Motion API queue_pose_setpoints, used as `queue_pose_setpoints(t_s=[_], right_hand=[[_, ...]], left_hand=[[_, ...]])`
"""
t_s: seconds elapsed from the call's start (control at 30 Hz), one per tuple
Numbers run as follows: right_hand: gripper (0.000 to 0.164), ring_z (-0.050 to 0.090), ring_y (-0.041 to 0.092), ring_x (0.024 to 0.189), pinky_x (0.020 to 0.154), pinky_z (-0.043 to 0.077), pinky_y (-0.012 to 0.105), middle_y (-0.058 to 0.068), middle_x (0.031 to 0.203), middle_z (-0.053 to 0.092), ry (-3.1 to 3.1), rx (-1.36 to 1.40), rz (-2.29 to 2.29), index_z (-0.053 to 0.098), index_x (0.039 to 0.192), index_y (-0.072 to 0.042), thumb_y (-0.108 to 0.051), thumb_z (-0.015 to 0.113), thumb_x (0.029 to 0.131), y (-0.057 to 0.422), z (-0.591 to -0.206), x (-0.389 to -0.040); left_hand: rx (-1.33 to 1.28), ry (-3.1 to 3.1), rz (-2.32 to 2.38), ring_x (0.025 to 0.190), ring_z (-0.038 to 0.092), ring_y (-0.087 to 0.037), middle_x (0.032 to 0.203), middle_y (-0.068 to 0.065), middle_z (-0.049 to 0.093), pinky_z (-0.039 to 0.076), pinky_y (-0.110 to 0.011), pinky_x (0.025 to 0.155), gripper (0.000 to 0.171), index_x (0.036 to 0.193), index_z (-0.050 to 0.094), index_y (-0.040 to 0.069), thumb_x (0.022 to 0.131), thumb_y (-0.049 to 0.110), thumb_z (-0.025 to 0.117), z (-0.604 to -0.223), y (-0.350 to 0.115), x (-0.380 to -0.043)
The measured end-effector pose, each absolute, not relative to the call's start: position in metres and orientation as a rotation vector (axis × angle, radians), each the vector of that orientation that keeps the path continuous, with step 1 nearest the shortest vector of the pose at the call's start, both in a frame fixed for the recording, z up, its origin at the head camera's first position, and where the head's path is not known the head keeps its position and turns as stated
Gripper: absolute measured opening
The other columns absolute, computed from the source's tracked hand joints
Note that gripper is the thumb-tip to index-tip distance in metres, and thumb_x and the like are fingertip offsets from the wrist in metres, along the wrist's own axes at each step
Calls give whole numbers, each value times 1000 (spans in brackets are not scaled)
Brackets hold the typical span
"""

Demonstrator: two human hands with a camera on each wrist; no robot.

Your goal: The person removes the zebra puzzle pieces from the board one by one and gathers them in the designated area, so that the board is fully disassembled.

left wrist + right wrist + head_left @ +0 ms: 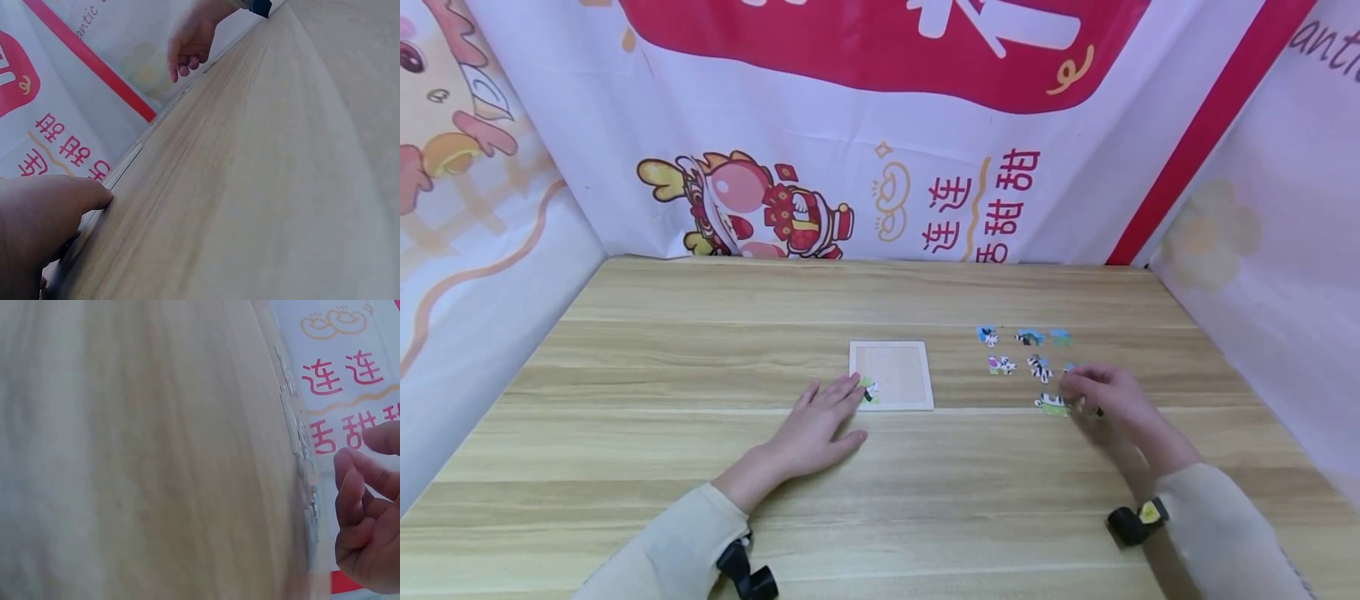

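Observation:
A square wooden puzzle tray (pixel 892 344) with a pale rim lies mid-table, with one jigsaw piece (pixel 871 388) in its lower left corner. My left hand (pixel 818 427) lies flat with its fingers extended, fingertips on the tray's left edge beside that piece. My right hand (pixel 1108 398) hovers over the right side of a group of loose jigsaw pieces, close to a zebra-striped piece (pixel 1052 402). In the right wrist view, the right hand (pixel 372 515) has loosely bent fingers, thumb and index apart, with nothing seen between them. It hides part of the pieces beneath.
Other loose pieces lie in rough rows right of the tray, such as a striped piece (pixel 1040 368), a pink-and-white piece (pixel 1002 365) and a blue-topped piece (pixel 988 336). A printed cloth (pixel 820 125) hangs behind the wooden table (pixel 700 333), with cloth walls at both sides.

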State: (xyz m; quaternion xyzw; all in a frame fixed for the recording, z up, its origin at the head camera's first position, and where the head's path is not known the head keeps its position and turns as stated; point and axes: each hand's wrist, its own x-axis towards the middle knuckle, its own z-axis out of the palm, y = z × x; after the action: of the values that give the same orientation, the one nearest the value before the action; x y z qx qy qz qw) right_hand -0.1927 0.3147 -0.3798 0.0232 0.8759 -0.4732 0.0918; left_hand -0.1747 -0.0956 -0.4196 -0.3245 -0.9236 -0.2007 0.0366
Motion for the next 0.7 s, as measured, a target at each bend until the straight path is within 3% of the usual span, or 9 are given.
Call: queue_pose_setpoints(t_s=[0.2, 0.47, 0.7], right_hand=[[52, 47, 30, 95, 76, 42, 38, 21, 112, 49, 2632, 43, -1315, 46, 118, 3, -38, 48, 87, 295, -362, -193], [48, 46, 34, 91, 75, 41, 41, 19, 105, 52, 2546, -79, -1407, 51, 115, -2, -39, 51, 85, 250, -349, -203], [31, 49, 38, 82, 69, 44, 40, 20, 92, 55, 2453, -331, -1587, 56, 106, 1, -22, 55, 85, 202, -348, -211]], left_hand=[[-979, -2821, -649, 124, 24, -24, 136, -11, 28, 10, -49, 99, 58, 128, 39, 2, 84, 37, 51, -421, -96, -175], [-924, -2774, -737, 121, 30, -22, 133, -10, 34, 15, -47, 98, 55, 127, 41, 2, 83, 31, 55, -421, -96, -178], [-799, -2746, -810, 120, 31, -28, 131, -13, 37, 17, -50, 97, 56, 126, 41, 1, 80, 28, 59, -421, -95, -181]])
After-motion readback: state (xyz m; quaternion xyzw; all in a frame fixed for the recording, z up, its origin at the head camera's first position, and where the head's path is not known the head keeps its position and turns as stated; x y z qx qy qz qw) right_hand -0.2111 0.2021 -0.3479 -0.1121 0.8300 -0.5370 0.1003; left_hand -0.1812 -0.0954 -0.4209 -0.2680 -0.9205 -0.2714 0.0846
